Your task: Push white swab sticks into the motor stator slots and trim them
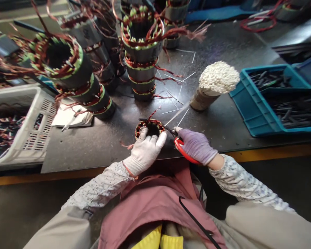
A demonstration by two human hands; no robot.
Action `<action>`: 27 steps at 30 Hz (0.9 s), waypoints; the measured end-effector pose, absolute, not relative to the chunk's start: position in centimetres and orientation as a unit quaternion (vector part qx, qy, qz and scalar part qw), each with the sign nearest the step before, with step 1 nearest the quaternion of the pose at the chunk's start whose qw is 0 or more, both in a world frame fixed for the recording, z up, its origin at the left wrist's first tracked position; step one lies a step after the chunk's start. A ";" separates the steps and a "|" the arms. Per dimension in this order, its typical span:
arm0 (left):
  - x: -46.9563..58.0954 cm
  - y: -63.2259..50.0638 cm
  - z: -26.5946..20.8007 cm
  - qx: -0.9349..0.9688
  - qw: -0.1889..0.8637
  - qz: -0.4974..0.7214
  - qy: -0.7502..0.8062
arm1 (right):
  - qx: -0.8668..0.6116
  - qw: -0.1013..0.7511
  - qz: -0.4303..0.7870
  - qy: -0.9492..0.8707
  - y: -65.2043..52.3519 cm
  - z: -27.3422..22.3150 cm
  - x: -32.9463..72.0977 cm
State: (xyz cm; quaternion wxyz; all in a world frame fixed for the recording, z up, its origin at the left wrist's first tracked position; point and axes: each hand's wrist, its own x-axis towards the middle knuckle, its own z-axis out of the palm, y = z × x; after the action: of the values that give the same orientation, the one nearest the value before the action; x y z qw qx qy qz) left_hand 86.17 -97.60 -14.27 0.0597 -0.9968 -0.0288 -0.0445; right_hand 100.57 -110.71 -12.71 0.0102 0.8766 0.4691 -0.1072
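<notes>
A small motor stator (153, 125) with copper windings stands on the table near its front edge. My left hand (145, 152), in a white glove, grips its near rim with the fingers reaching over into the bore. My right hand (198, 145), in a purple glove, is closed around red-handled scissors (182, 150). Their dark tips point left, right beside the stator's rim; whether they touch it I cannot tell. A thin white cord (177, 116) runs from near the stator up to the right. Copper leads stick out from the stator's back and left side.
Stacked stators (142, 65) with loose leads rise behind, and another leaning stack (77, 79) stands left. A bundle of white cords (217, 83) is upright at right, near a blue bin (251, 114) of black pieces. A white crate (38, 121) sits left. Cut cords (173, 95) lie scattered.
</notes>
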 end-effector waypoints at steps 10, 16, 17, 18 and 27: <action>85.4 -96.5 -13.9 -0.997 0.046 -0.044 -0.050 | 0.863 0.039 -0.093 0.494 -109.0 -11.6 99.2; 86.4 -89.6 -12.0 -0.992 0.042 -0.004 -0.121 | 0.903 0.008 -0.037 0.428 -110.3 -12.8 102.2; 86.7 -88.2 -11.2 -0.988 0.051 0.011 -0.142 | 0.912 0.014 -0.033 0.410 -110.8 -13.1 103.0; 87.1 -87.1 -10.1 -0.985 0.061 0.024 -0.159 | 0.916 0.021 -0.034 0.399 -111.3 -13.4 103.9; 97.1 -83.8 1.3 -0.952 0.070 -0.272 -0.117 | 0.893 0.068 -0.003 0.444 -111.8 -14.2 106.6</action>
State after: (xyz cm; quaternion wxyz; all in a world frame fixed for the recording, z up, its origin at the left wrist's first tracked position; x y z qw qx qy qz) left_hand 97.12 -83.81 1.28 0.0700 -0.9525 -0.1172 -0.2723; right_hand 106.63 -111.82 -14.17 0.0675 0.8934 0.4441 -0.0027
